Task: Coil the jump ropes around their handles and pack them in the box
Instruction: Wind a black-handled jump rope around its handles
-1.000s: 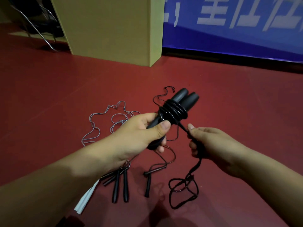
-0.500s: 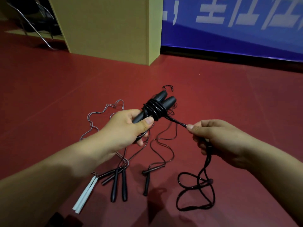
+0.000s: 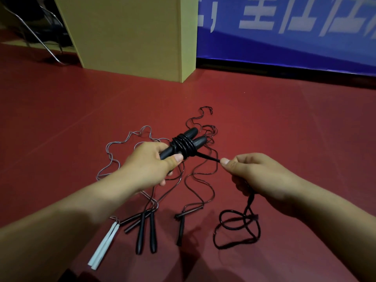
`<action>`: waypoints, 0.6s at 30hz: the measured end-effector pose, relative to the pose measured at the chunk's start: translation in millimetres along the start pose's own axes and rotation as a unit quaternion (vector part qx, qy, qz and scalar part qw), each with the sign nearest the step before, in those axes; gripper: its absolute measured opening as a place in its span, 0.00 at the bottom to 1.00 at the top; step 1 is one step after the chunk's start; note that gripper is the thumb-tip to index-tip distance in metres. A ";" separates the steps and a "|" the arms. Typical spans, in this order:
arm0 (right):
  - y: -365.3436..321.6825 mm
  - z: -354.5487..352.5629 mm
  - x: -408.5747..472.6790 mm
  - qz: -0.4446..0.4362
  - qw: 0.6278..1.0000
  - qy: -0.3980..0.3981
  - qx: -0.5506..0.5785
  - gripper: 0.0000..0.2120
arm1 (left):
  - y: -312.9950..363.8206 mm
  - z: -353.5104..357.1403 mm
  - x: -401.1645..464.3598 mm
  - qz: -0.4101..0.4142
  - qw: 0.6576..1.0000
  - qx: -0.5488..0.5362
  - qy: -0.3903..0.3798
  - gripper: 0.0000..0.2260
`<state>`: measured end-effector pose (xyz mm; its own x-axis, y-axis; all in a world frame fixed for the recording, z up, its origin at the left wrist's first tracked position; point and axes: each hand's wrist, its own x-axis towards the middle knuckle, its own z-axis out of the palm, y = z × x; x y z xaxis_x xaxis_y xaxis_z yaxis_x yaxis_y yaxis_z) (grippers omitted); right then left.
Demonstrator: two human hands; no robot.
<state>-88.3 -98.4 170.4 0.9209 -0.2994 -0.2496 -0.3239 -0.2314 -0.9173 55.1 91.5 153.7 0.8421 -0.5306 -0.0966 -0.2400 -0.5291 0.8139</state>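
At frame centre, the left hand [image 3: 148, 161] grips paired black handles [image 3: 187, 142] pointing toward the upper right. The right hand [image 3: 258, 174] pinches the taut rope [image 3: 207, 157]. Bare red floor [image 3: 284, 123] lies beyond, to the right.

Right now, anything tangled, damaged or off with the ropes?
Nothing looks damaged. The left hand grips the paired black handles with the coil neat around them; the right hand pinches the black cord taut. The only mess: uncoiled ropes sprawl overlapping on the red floor.
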 end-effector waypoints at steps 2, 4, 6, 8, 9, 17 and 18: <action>0.6 0.4 -0.1 -0.010 1.000 0.007 -0.008 0.18 | -1.2 -0.6 -0.8 0.002 0.999 0.042 -0.019 0.08; 1.5 0.5 0.5 -0.019 1.000 0.011 -0.009 0.18 | -1.7 -0.7 -2.9 0.009 0.995 0.088 -0.042 0.07; 1.2 0.2 -0.2 -0.025 1.000 0.004 -0.004 0.18 | -0.8 -0.1 -5.8 0.017 0.988 0.144 -0.061 0.08; 1.1 0.2 -2.0 -0.032 0.999 -0.015 -0.008 0.17 | 0.6 0.8 -9.0 0.020 0.977 0.196 -0.086 0.08; 1.8 0.2 -3.0 -0.037 0.999 -0.023 -0.016 0.16 | 1.8 1.4 -11.0 0.017 0.971 0.217 -0.102 0.08; 7.3 -2.0 -4.9 -0.082 0.992 0.015 -0.098 0.11 | 10.2 7.5 -21.7 0.103 0.928 0.311 -0.180 0.11; 6.9 -2.2 -5.1 -0.093 0.990 0.023 -0.106 0.11 | 12.0 8.0 -23.5 0.129 0.922 0.318 -0.178 0.11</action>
<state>-95.7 -100.5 166.0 0.9597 -0.2735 -0.0639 -0.1923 -0.4742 -0.8592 28.6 92.3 161.2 0.5324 -0.8169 -0.2217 -0.7400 -0.5764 0.3466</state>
